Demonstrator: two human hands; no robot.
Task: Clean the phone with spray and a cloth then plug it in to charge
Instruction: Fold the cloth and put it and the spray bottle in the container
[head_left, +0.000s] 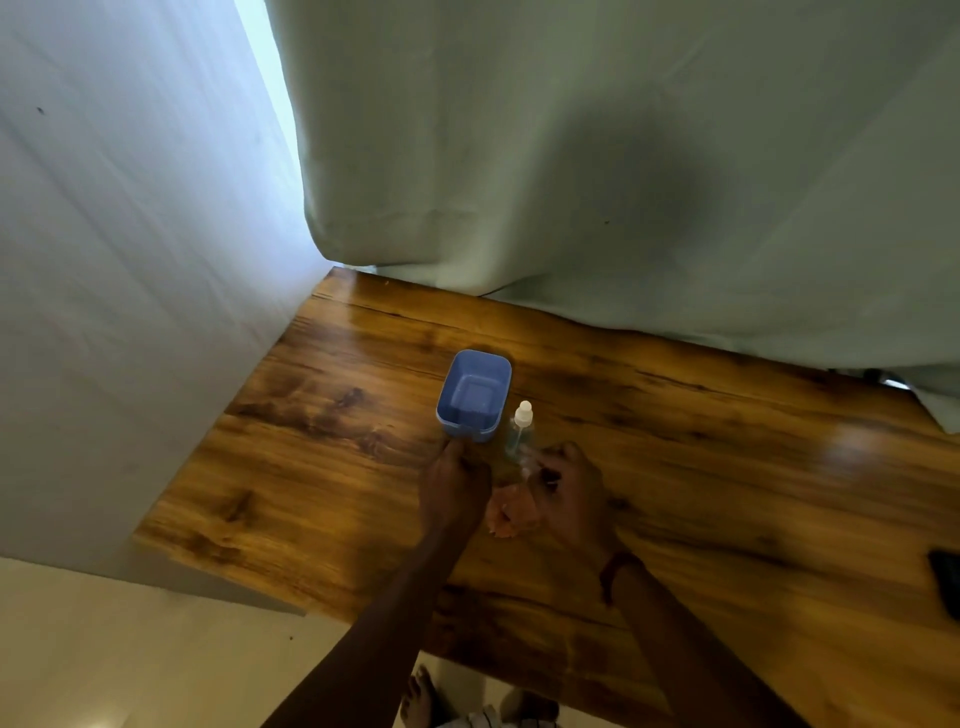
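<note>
A clear spray bottle (521, 428) with a white cap stands upright on the wooden table (727, 467), just right of a blue plastic box (474, 395). A pinkish cloth (511, 513) lies crumpled on the table between my hands. My left hand (454, 488) has its fingers curled, with the knuckles at the foot of the blue box and nothing visible in it. My right hand (569, 488) has its fingers curled beside the bottle's base, above the cloth; the blur hides whether it grips anything. A dark flat thing, probably the phone (946, 582), is cut off by the right edge.
A pale green curtain (623, 182) hangs over the table's far edge. A white wall (130, 260) runs along the table's left side. Light floor tiles and my bare feet (421, 699) show below the near edge.
</note>
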